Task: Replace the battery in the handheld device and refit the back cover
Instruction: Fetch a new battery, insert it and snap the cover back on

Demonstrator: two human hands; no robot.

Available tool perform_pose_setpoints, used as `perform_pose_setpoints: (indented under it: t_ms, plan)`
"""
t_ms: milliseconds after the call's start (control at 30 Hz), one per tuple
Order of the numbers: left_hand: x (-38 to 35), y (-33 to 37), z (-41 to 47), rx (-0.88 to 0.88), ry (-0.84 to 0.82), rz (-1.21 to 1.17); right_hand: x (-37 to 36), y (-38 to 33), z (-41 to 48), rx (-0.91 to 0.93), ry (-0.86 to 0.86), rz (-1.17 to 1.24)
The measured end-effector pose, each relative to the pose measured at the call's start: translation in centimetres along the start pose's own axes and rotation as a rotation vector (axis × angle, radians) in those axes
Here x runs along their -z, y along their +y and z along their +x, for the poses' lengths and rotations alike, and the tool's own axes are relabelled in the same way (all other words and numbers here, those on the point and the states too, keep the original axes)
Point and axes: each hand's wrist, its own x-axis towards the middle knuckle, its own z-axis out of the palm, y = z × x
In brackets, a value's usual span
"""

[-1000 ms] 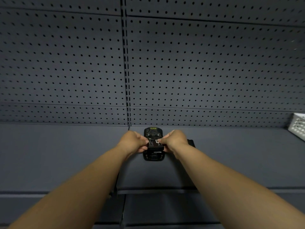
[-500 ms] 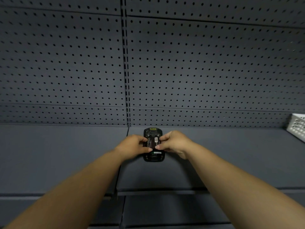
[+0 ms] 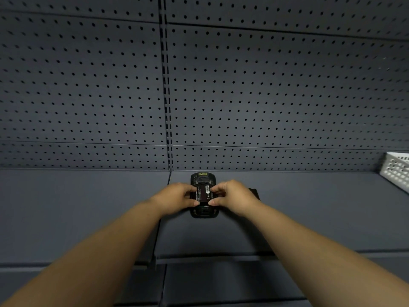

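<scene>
Battery point(image 3: 203, 193) being seated in the handheld device point(image 3: 203, 197).
It is pinched between the left hand point(image 3: 177, 198) and right hand point(image 3: 235, 197), over the open back; firm, even pressing is likely needed, then the cover.

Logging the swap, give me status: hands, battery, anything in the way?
Left hand, right hand pinching black labelled battery over black handheld device. Seating unclear. Back cover off. Nothing blocking.
</scene>
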Motion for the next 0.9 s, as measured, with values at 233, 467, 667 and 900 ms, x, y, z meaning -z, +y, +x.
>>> perform_pose_setpoints:
  t_ms: [233, 467, 667, 900]
  plan:
    - [0.0, -0.3, 0.4, 0.001, -0.003, 0.045, -0.2, 0.2, -0.3, 0.037, 0.009, 0.008]
    - [-0.1, -0.5, 0.6, 0.000, 0.001, 0.051, -0.7, 0.4, -0.6, 0.072, 0.038, -0.093]
    - [-0.1, -0.4, 0.6, 0.000, 0.015, 0.073, -1.1, 0.5, -0.8, 0.088, 0.055, -0.143]
    - [0.1, -0.4, 0.5, -0.015, 0.006, 0.093, -1.5, 0.6, -1.0, 0.111, 0.107, -0.152]
